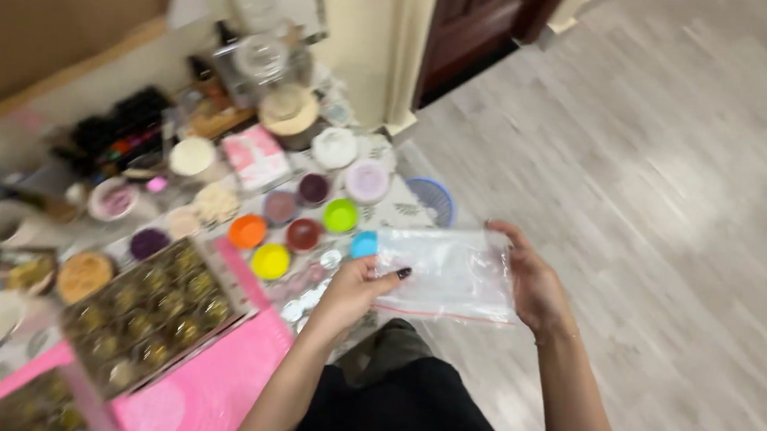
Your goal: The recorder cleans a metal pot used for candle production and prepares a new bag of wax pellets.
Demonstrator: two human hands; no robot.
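The bag [446,273] held between the left hand [353,288] and the right hand [533,285] is thin clear plastic, glossy and creased, with a pink strip along its lower edge. The small cups [269,260] near the table's right edge look like soft matt silicone, in orange, yellow, green, blue and purple. The mat [208,390] at the table's near edge is smooth pink material with a dull sheen. The tray [147,312] on it holds rows of gold foil wraps, shiny and crinkled. The basket [432,201] past the table's right edge is blue latticed plastic. The floor [666,169] is pale wood-grain planking, smooth with low gloss.
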